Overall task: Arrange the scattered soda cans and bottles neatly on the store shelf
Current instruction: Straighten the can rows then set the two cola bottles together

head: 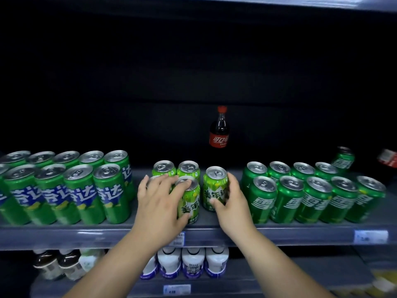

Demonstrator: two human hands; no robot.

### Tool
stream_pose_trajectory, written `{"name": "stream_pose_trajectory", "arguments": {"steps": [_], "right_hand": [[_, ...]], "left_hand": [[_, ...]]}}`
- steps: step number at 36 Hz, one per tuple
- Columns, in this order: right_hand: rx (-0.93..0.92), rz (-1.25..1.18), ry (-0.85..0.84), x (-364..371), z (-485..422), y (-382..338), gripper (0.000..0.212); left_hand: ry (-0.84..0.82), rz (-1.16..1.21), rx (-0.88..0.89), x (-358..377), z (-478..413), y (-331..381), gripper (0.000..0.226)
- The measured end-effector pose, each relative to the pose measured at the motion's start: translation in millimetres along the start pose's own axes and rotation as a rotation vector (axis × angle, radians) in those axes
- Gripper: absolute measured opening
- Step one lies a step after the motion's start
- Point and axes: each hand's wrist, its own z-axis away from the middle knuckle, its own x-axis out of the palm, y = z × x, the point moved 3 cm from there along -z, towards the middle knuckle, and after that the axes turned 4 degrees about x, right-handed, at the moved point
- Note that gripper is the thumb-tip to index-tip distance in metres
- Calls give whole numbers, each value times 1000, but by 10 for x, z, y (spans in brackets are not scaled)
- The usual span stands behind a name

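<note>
Several light-green cans stand in the middle of the grey shelf (214, 227). My left hand (160, 203) lies over the two front cans, fingers on their tops and thumb on the side of the front right can (190, 204). To its right my right hand (231, 203) grips a separate light-green can (213, 188) around its side. Two more light-green cans (176, 168) stand behind. A cola bottle (219, 129) with a red cap stands alone at the back.
Tall green cans (64, 188) fill the shelf's left side in two rows. Dark green cans (311, 192) fill the right, with one tilted can (343, 159) and a red can (388, 159) behind. White bottles (191, 264) stand on the shelf below.
</note>
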Motion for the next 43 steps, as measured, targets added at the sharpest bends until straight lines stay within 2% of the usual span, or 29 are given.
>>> {"name": "stream_pose_trajectory", "arguments": {"steps": [5,20,29,38,41,43], "right_hand": [[6,63,-26,30,-117,-56,88],[-38,115,47,70,-41,-16,78],[-101,218,-29,-74,285,22,76],[-99,168,-52,-128,390,25,77],[-87,156,-102,-188,390,-7,78],[-76,155,-133,-274,413,3,81]], "left_hand": [[7,-26,13,1,12,2,79],[-26,-30,22,19,29,-3,81],[-43,-35,33,14,39,-9,81],[-80,-12,18,-14,32,0,80],[-111,8,-19,-63,23,22,75],[-75,33,-43,-124,-4,97,71]]}}
